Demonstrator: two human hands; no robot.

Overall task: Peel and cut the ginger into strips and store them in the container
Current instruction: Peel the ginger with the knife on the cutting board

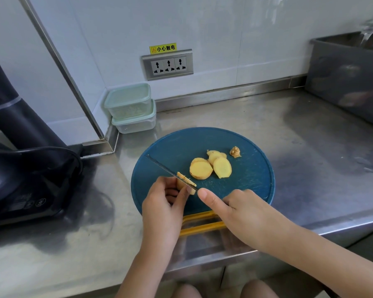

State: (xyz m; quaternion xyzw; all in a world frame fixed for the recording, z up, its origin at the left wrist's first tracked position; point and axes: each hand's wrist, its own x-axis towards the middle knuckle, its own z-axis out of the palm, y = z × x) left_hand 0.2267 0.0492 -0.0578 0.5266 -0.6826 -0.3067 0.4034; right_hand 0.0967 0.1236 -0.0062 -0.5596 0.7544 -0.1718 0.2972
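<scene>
- While I watch, left hand pinches the ginger piece on the board; right hand clamps the knife, trimming skin
- slices done; strips and container left

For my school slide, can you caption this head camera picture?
Left hand steadies ginger while right hand slices with a knife.

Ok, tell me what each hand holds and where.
Left hand pinches the ginger piece by its sides; right hand holds the knife at its handle end.
</scene>
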